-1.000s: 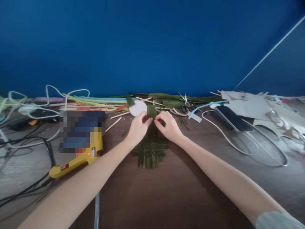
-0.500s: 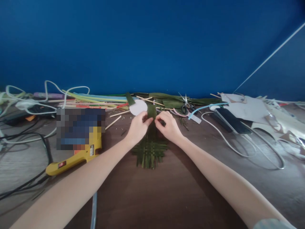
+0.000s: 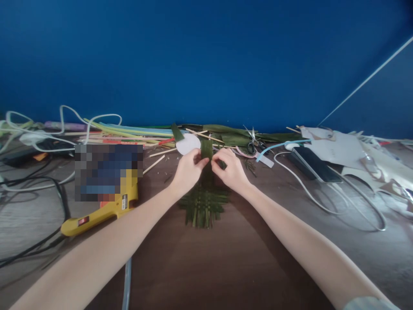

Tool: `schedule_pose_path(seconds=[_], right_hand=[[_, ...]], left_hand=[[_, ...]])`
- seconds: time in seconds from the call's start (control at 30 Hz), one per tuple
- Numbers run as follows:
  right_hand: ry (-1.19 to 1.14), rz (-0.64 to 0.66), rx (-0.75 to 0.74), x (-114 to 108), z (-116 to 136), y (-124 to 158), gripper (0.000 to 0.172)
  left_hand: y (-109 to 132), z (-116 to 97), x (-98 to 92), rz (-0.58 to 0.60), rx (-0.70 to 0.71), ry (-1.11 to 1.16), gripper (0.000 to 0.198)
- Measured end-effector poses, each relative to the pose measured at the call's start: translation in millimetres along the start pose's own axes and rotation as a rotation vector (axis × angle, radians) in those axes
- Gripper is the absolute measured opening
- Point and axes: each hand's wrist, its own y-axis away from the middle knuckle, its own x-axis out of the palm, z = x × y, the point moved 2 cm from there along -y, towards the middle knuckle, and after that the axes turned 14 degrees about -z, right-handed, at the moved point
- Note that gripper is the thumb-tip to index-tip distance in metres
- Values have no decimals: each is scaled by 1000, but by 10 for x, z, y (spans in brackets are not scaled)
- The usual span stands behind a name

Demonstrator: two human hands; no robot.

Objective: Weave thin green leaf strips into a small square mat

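Note:
Between my hands a broad green leaf strip (image 3: 206,149) stands up from the dark wooden table (image 3: 200,262). My left hand (image 3: 190,168) pinches its left edge between thumb and fingers. On the other edge, my right hand (image 3: 229,168) is closed in a pinch with thumb and forefinger. Below both hands lies a flat woven leaf mat (image 3: 204,206) with loose strip ends toward me; whether the strip joins it is hard to make out. Just behind my left hand is a white paper disc (image 3: 189,144).
At left lies a yellow hot glue gun (image 3: 97,219) with a glue stick (image 3: 127,280) trailing from it. Scissors (image 3: 253,144) rest at the back. A phone (image 3: 318,164) with a white cable (image 3: 300,193) lies right. Coloured sticks (image 3: 129,132) line the blue wall (image 3: 206,60).
Almost nothing differs. The view has shifted very slightly, and both hands keep their pinch at the leaf strip.

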Motion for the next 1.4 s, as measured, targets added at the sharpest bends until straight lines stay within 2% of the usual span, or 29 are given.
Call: schedule_pose_path(seconds=[0.13, 0.33, 0.53, 0.73, 0.93, 1.1, 1.27, 1.4], right_hand=[[-20, 0, 15, -10, 2, -2, 12], [-69, 35, 44, -24, -13, 6, 13], [-69, 41, 29, -42, 9, 6, 16], [-76, 26, 36, -39, 18, 6, 17], [-76, -12, 32, -48, -99, -13, 14], [30, -44, 97, -105, -246, -45, 11], [136, -113, 243, -184, -370, -83, 14], [166, -1, 220, -187, -411, -81, 16]], left_hand=[[6, -6, -4, -10, 15, -33, 16], [31, -4, -4, 19, 51, -30, 4], [43, -9, -3, 34, 59, -18, 2], [47, -8, -2, 37, 28, 69, 7], [46, -49, 17, 57, 32, 122, 12], [38, -50, 20, 34, 8, 180, 13], [-12, -35, -11, -50, -41, 216, 11], [-39, -16, -27, -78, -72, 201, 9]])
